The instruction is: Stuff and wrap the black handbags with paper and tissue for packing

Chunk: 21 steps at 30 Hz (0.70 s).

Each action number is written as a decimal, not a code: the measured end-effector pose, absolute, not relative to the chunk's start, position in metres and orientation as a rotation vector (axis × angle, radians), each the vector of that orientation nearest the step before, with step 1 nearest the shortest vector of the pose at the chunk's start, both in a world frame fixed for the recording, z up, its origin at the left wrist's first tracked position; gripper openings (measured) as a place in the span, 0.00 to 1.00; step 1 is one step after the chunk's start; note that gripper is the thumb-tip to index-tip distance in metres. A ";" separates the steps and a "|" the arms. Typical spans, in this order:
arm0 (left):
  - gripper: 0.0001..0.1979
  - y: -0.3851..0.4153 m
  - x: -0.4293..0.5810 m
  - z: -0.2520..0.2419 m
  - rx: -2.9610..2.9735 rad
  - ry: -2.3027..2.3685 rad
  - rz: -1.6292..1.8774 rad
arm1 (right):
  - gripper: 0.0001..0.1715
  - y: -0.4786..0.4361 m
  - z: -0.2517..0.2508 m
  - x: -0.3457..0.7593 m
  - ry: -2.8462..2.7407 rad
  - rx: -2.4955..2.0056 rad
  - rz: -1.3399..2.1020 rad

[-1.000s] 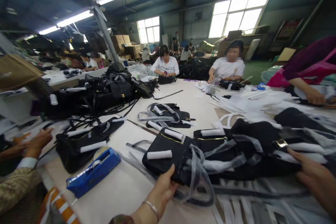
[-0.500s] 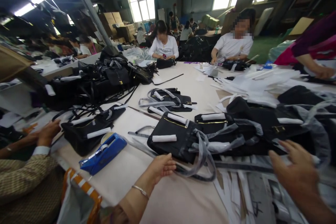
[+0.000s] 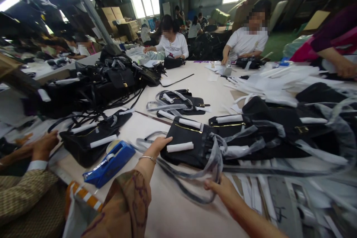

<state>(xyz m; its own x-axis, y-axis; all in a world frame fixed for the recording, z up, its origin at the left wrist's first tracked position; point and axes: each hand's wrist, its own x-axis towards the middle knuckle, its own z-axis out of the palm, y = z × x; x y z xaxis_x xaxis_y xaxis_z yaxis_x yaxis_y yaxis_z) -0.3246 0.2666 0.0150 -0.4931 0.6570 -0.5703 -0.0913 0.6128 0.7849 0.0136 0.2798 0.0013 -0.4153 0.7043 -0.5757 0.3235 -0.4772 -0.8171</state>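
In front of me lies a black bag (image 3: 184, 135) with a gold zip and white paper rolls on it. My left hand (image 3: 157, 147) grips its left edge, thumb on top, the other fingers mostly hidden beneath. A plastic-wrapped strap (image 3: 192, 174) loops from the bag toward me. My right hand (image 3: 219, 186) is closed on this strap at the bag's near right side. Touching the bag's right side is a second black bag (image 3: 227, 126) with a similar zip and a paper roll.
A blue tape dispenser (image 3: 108, 165) sits left of my arm. Black bags (image 3: 111, 78) are heaped at the back left, with more at right. White paper (image 3: 281, 81) is piled at the back right. Co-workers sit across the table (image 3: 206, 85); another person's hands (image 3: 46, 145) are at left.
My left hand has moved up and left onto the bag's edge. My right hand has come in from the right and taken the wrapped strap. The bag has shifted slightly right.
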 end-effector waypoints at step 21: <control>0.15 0.124 -0.153 -0.030 -0.094 1.386 1.088 | 0.26 0.164 -0.033 0.022 -1.057 -1.292 1.871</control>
<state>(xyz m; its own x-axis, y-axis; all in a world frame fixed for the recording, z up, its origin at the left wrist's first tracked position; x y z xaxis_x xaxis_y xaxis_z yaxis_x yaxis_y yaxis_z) -0.1533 0.1244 -0.0299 -0.1885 0.5550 -0.8102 -0.6552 0.5434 0.5247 0.0223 0.1642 -0.0333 -0.3260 0.8343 -0.4445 -0.0502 -0.4848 -0.8732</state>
